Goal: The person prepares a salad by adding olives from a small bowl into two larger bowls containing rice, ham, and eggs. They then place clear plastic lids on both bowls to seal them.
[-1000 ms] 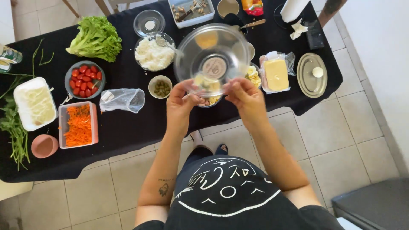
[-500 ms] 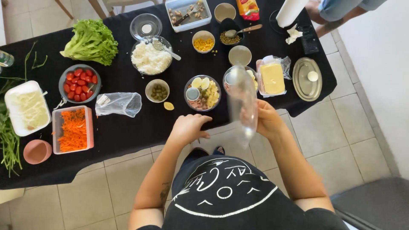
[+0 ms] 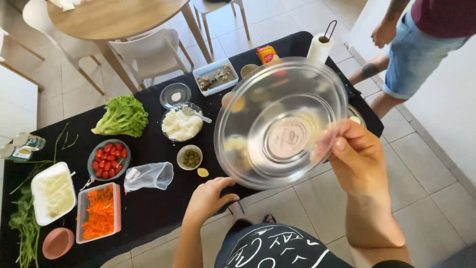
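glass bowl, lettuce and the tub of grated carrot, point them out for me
glass bowl [image 3: 287, 136], head view, on its flat base seen through the glass.
lettuce [image 3: 121, 116], head view, on the middle of the leafy head.
tub of grated carrot [image 3: 99, 212], head view, on the orange shreds inside.

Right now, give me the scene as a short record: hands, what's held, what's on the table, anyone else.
right hand: holds clear bowl by its rim, raised above the table, tilted toward the camera
left hand: rests on table edge, holds nothing
near left hand: plastic bag, olives
also on table: lettuce, tomatoes, carrot, paper towel roll
other person: stands beyond the table's far end
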